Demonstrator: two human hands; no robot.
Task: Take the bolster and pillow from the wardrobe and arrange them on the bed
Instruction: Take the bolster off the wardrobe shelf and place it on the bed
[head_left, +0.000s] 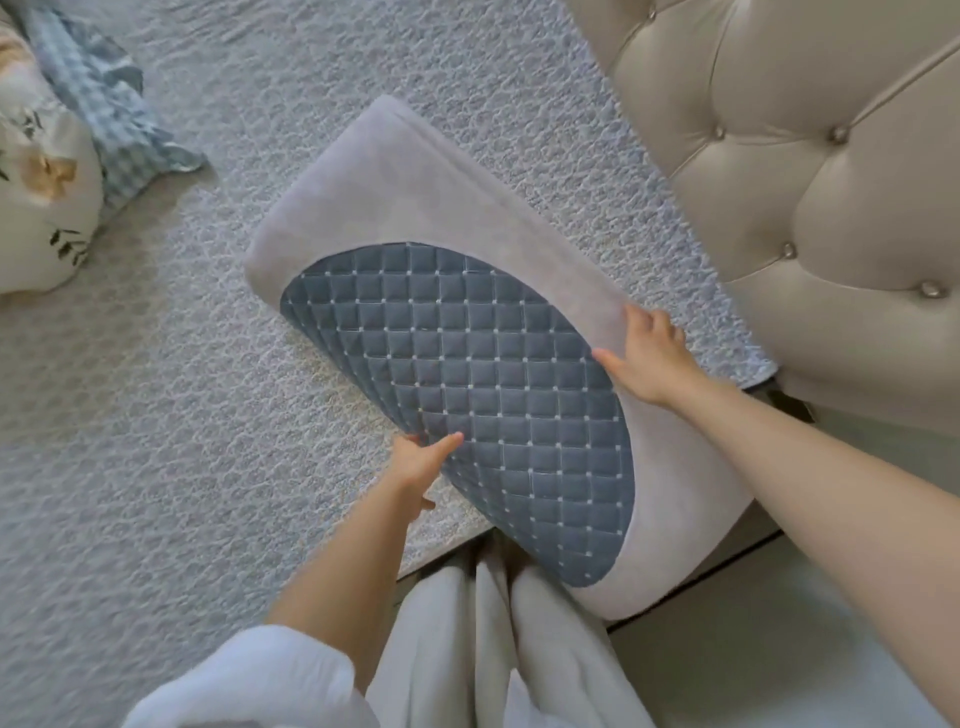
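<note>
A grey pillow (395, 192) with a blue quilted oval panel lies slanted on the bed (156, 389), near the headboard, its near end jutting past the bed's edge. My left hand (415, 467) grips its left edge, thumb on the quilted panel and fingers underneath. On the right edge, my right hand (649, 358) holds the grey fabric. A white bolster (41, 197) with a floral print lies at the far left of the bed, partly cut off by the frame.
A beige tufted headboard (831, 182) rises at the right. A blue checked cloth (98, 98) lies beside the bolster at top left. The bed's near edge runs by my legs, with pale floor (753, 649) at bottom right.
</note>
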